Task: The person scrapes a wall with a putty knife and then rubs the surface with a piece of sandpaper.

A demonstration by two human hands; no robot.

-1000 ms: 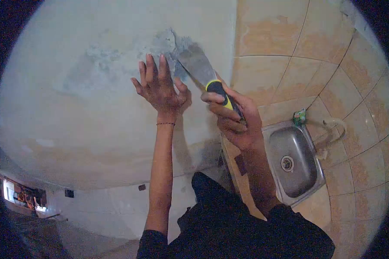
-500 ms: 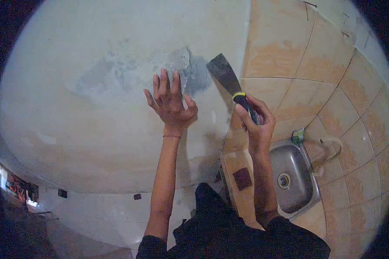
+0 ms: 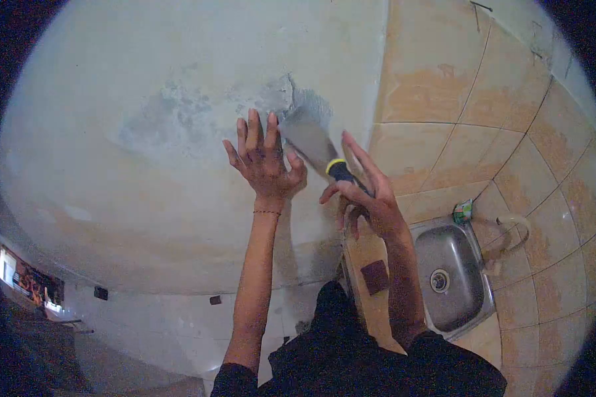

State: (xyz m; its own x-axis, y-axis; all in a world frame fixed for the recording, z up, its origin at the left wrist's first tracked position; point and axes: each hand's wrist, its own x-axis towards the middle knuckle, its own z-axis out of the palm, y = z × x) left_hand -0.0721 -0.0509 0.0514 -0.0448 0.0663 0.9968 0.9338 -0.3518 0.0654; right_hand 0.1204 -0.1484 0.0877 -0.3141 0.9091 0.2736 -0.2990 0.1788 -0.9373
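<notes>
My left hand (image 3: 266, 162) lies flat against the pale wall (image 3: 179, 218) with its fingers spread, just below a patch of peeling paint (image 3: 281, 92). In my right hand (image 3: 371, 198) is a putty knife (image 3: 314, 147) with a wide metal blade and a black handle with a yellow band. My right index finger points up, away from the handle. The blade slants up to the left over the bare grey area (image 3: 314, 109), its tip close to my left fingers and slightly blurred.
To the right stands a tiled wall (image 3: 424, 92). Below it a steel sink (image 3: 487, 291) is set in a counter, with a green packet (image 3: 463, 211) at its back edge and a dark brown square (image 3: 375, 277) beside it. A bright window (image 3: 8, 266) shows far left.
My right hand has moved left and slightly down, bringing the putty knife's blade from beside the bare area to over it. Its index finger has lifted off. My left hand stays on the wall.
</notes>
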